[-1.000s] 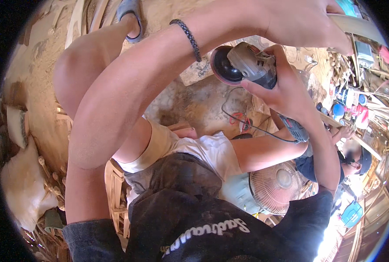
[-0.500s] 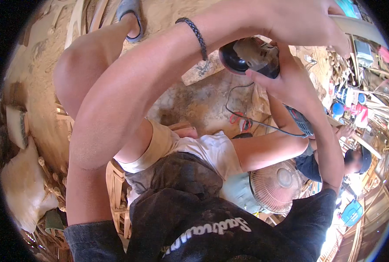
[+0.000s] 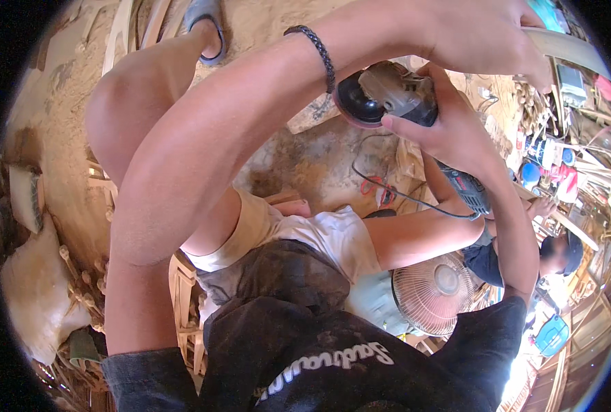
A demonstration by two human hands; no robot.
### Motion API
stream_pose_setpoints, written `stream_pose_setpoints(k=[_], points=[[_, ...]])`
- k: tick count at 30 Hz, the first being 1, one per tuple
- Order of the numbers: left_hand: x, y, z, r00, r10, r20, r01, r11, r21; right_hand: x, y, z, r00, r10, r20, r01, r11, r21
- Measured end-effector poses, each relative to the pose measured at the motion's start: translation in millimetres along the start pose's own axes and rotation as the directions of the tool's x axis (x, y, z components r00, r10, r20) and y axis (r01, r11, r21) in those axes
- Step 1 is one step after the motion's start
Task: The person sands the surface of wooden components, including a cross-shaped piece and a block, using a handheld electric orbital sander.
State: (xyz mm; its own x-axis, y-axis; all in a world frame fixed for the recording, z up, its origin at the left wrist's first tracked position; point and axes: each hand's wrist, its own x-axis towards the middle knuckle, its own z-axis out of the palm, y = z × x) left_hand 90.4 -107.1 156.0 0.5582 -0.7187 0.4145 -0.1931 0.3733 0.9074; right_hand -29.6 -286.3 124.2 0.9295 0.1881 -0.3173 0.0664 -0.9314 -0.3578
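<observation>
My left arm crosses over the top of the view, and its hand is closed round a pale curved wooden piece at the upper right. A dark braided band circles that wrist. Below it, my right hand grips an angle grinder near its head, thumb on the near side. The grinder's round black disc points left, close under my left forearm and apart from the wooden piece. Its body runs back along my right forearm, with a dark cord trailing from the end.
A caged fan stands beside my right thigh. Another person in a dark cap is at the far right, near long wooden strips. Wood pieces and a white sack lie on the left. A red looped item rests on the dusty floor.
My right hand has tilted the grinder and shifted it slightly left, so more of its disc and body shows. My left hand has moved slightly right, still holding the wooden piece.
</observation>
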Motion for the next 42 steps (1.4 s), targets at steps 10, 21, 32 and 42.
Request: stream_pose_setpoints(k=[10, 21, 32, 42], points=[[27.3, 47.4, 32.7, 0.858, -0.456, -0.238, 0.508, 0.823, 0.256, -5.5, 1.0, -16.6, 0.989, 0.14, -0.047, -0.146, 0.973, -0.176], [7.9, -16.6, 2.8, 0.995, 0.092, -0.029, -0.091, 0.996, 0.011, -1.1, -11.1, -0.8, 0.999, 0.012, 0.039, -0.014, 0.999, 0.038], [2.8, -19.8, -3.5, 0.97, 0.233, -0.07, -0.243, 0.94, -0.24, -22.7, -8.5, -20.9, 0.98, 0.18, -0.089, -0.188, 0.978, -0.087], [2.7, 55.0, -2.0, 0.933, -0.194, -0.303, 0.209, 0.978, 0.018, -57.2, -23.8, -35.4, 0.988, 0.144, -0.051, -0.143, 0.989, 0.025]])
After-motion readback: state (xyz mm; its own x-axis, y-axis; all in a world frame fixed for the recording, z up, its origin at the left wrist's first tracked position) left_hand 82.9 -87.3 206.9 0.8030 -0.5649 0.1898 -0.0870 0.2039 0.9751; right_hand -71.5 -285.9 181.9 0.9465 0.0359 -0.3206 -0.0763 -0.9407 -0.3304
